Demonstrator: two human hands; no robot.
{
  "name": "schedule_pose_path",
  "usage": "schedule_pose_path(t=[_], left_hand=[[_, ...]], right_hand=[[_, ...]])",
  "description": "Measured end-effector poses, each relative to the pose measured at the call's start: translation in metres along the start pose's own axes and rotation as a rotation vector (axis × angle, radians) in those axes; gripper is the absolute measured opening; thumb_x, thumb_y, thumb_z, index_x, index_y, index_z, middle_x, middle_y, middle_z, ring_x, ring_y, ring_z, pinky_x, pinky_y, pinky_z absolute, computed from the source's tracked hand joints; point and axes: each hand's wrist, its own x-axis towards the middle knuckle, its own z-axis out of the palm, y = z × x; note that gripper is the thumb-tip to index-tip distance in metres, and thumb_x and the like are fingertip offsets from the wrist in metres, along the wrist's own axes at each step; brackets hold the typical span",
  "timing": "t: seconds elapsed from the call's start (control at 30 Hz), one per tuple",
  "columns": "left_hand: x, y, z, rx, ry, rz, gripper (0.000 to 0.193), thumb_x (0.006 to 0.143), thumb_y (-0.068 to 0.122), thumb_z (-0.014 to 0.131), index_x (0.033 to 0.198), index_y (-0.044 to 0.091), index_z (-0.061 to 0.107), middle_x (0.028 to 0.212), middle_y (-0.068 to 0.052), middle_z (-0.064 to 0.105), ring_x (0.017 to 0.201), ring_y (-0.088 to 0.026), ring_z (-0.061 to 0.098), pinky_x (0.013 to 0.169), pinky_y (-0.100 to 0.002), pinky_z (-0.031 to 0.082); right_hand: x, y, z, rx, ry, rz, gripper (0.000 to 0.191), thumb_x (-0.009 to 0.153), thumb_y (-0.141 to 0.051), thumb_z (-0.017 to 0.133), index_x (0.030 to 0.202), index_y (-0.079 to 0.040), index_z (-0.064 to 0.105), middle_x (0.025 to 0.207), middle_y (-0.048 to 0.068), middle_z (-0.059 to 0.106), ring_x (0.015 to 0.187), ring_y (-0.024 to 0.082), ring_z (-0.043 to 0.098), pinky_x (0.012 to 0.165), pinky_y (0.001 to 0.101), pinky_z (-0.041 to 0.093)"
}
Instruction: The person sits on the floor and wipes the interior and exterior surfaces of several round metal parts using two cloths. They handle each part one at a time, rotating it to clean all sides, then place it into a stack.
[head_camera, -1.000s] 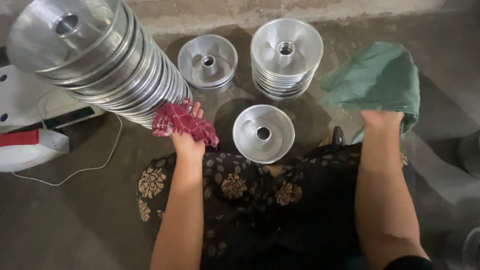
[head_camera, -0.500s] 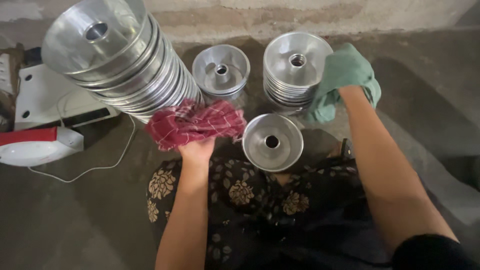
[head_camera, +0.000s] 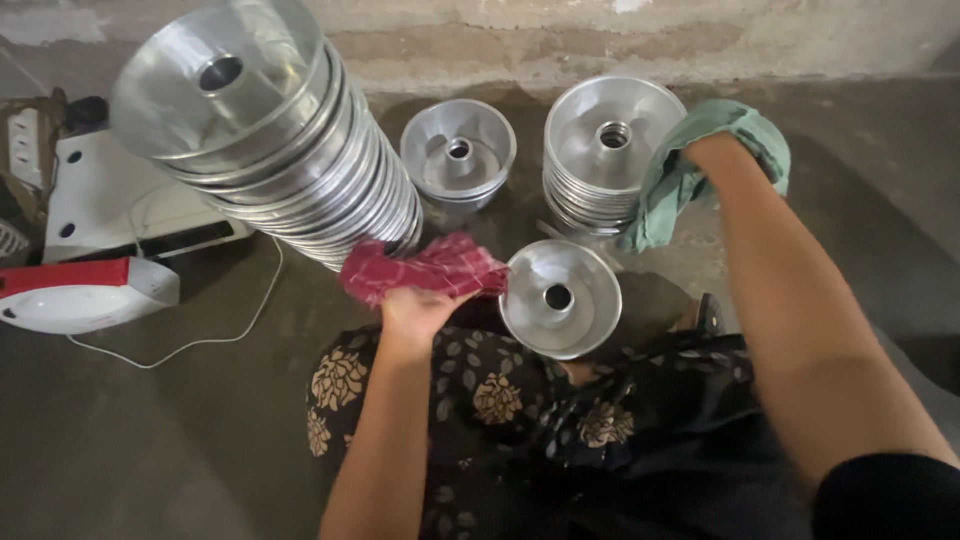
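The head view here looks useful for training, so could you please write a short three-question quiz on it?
1. True or false: the left hand holds a red checked cloth.
2. What does the right hand hold: A a green cloth, B a brush, C a spoon?
3. Which stack of metal ring pans is taller, the left stack or the right stack?

Key: 1 true; 2 A; 3 the left stack.
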Motion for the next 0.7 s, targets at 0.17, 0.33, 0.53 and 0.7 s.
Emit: schedule_pose_path(t=[0.17, 0.33, 0.53, 0.7], left_hand=[[0.024, -0.006, -0.020, 0.828, -0.012, 0.433, 0.057, 0.092, 0.034, 0.060, 0.140, 0.008, 0.048, 0.136, -0.017, 0.060, 0.122, -0.030, 0.062, 0.092, -0.053, 0.053], [0.031, -0.005, -0.001, 1.450, 0.300, 0.561, 0.035, 0.098, 0.032, 0.061, 0.118, 0.005, 0.070, 0.111, -0.018, 0.073, 0.094, -0.034, 0.072, 0.076, -0.050, 0.052], [-0.018, 0.009, 0.039, 2.510, 0.659, 0.630, 0.026, 0.090, 0.027, 0.064, 0.111, 0.012, 0.071, 0.108, -0.016, 0.069, 0.098, -0.038, 0.068, 0.080, -0.051, 0.055], [-0.024, -0.003, 0.067, 2.365, 0.678, 0.682, 0.028, 0.088, 0.026, 0.070, 0.114, 0.015, 0.068, 0.120, -0.016, 0.055, 0.107, -0.038, 0.061, 0.083, -0.050, 0.053]], right_hand=[[0.007, -0.014, -0.016, 0.057, -0.006, -0.027, 0.043, 0.091, -0.022, 0.069, 0.130, -0.006, 0.059, 0.117, 0.025, 0.068, 0.105, 0.042, 0.065, 0.087, 0.0507, 0.053], [0.002, 0.012, -0.053, 0.124, 0.044, -0.123, 0.047, 0.090, -0.021, 0.070, 0.132, -0.007, 0.057, 0.118, 0.026, 0.068, 0.106, 0.043, 0.065, 0.088, 0.0519, 0.053], [-0.037, 0.095, -0.073, -0.396, -0.283, -0.095, 0.052, 0.088, -0.021, 0.071, 0.136, -0.007, 0.055, 0.120, 0.027, 0.068, 0.107, 0.044, 0.065, 0.089, 0.0532, 0.052], [-0.067, 0.131, -0.066, -0.880, -0.798, 0.010, 0.056, 0.087, -0.021, 0.071, 0.139, -0.008, 0.053, 0.121, 0.027, 0.067, 0.108, 0.044, 0.065, 0.089, 0.0544, 0.052]])
